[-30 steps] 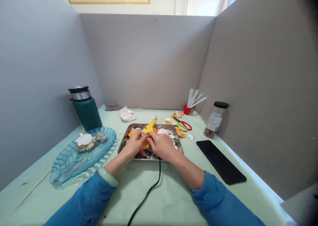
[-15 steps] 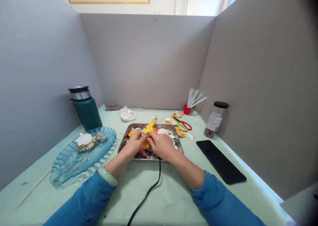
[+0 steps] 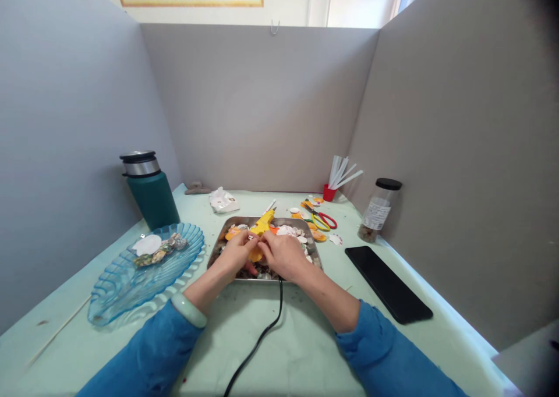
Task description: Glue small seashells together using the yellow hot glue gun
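Both hands meet over a steel tray (image 3: 218,244) filled with shells and small stones. My left hand (image 3: 236,252) and my right hand (image 3: 285,256) pinch a small orange shell (image 3: 255,255) between their fingertips. A yellow glue gun (image 3: 263,222) lies in the tray just behind the fingers, its black cord (image 3: 257,341) running toward me across the table. My right hand covers the gun's handle, so I cannot tell if it touches it.
A blue glass dish (image 3: 131,280) with shells lies at left, a green flask (image 3: 151,190) behind it. A black phone (image 3: 388,283), a jar (image 3: 378,211), scissors (image 3: 321,218) and a red cup of glue sticks (image 3: 334,184) stand at right. Grey partitions enclose the table.
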Demonstrator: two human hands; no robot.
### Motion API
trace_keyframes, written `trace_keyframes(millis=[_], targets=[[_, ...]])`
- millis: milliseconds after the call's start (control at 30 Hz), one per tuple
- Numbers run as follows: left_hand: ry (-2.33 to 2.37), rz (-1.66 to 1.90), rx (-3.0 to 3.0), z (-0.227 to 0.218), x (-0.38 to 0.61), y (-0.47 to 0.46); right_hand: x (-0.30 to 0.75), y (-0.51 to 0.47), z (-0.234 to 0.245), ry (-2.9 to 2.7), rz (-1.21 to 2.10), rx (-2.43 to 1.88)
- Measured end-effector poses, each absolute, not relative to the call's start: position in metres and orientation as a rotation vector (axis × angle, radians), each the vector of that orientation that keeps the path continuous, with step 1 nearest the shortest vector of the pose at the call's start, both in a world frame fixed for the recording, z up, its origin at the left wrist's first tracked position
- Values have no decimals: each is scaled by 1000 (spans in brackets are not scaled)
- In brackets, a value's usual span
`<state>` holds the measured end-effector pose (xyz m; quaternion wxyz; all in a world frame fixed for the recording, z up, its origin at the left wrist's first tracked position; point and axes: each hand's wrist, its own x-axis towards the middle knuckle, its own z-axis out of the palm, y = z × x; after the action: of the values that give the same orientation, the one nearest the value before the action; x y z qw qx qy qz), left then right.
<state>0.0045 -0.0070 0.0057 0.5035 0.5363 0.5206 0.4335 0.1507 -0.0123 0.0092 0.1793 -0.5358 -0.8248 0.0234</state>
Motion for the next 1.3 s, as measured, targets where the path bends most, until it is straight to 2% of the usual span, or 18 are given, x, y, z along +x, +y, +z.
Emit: trace_keyframes(millis=[1300], targets=[[1247,1033,1316,3,3,-5,151,-10,6,-2342,27,-1487]])
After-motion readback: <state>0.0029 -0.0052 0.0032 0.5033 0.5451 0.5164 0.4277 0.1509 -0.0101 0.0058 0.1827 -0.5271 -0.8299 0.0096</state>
